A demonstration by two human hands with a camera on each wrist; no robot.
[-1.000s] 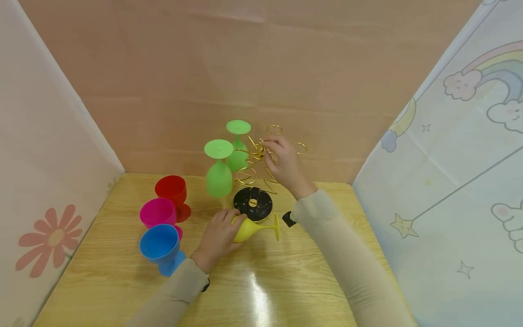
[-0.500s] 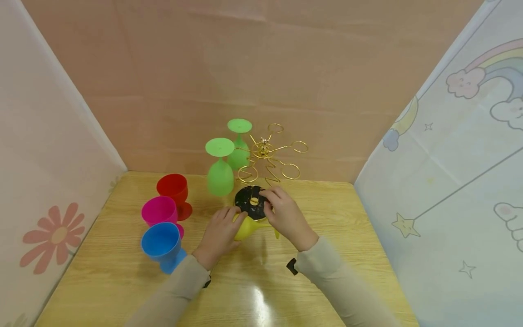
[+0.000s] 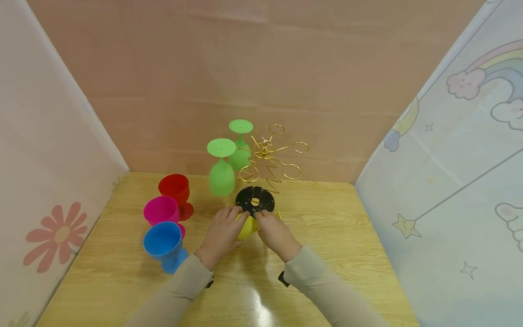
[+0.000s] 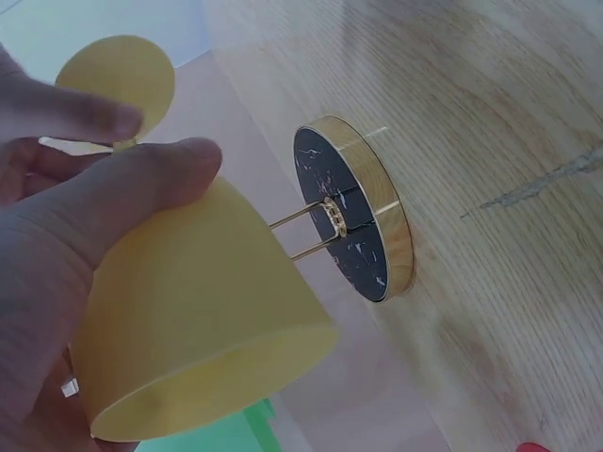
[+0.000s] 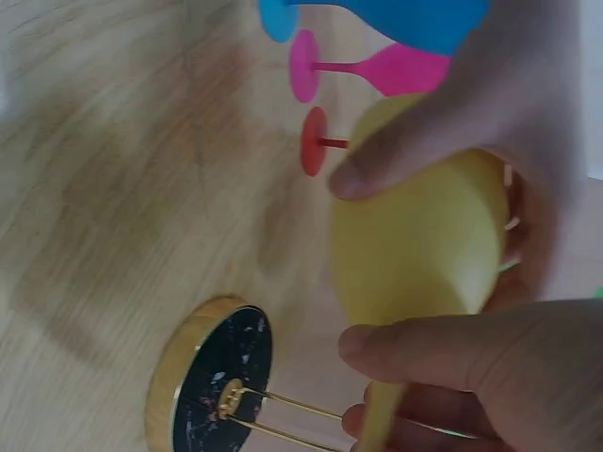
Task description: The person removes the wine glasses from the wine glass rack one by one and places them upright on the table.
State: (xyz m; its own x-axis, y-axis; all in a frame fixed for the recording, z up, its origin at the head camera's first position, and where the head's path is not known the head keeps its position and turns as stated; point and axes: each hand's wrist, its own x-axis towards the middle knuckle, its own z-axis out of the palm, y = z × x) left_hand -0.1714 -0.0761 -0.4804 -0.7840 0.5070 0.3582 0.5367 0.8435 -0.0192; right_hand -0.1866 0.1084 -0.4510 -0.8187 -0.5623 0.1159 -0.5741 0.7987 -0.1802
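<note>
A yellow plastic goblet point(image 3: 247, 228) lies sideways above the table, held between both hands. Its bowl is gripped by my left hand point(image 3: 219, 234), the thumb lying across the wall in the left wrist view. My right hand point(image 3: 279, 232) pinches the stem near the bowl, as the right wrist view shows. Just beyond the hands stands a gold wire goblet rack point(image 3: 265, 152) on a round black base point(image 4: 344, 217) with a gold rim. On the rack's left side, two green goblets point(image 3: 222, 179) hang upside down by their feet.
At the left, a red goblet point(image 3: 173, 187), a magenta goblet point(image 3: 160, 210) and a blue goblet point(image 3: 162, 241) stand upright in a row. Several rack loops point(image 3: 291, 171) hold no goblet. Fabric walls enclose the wooden table point(image 3: 327, 218) at the back and sides.
My right hand has come down from the rack's top knob to the yellow goblet and now pinches its stem. My left hand has kept its grip on the bowl.
</note>
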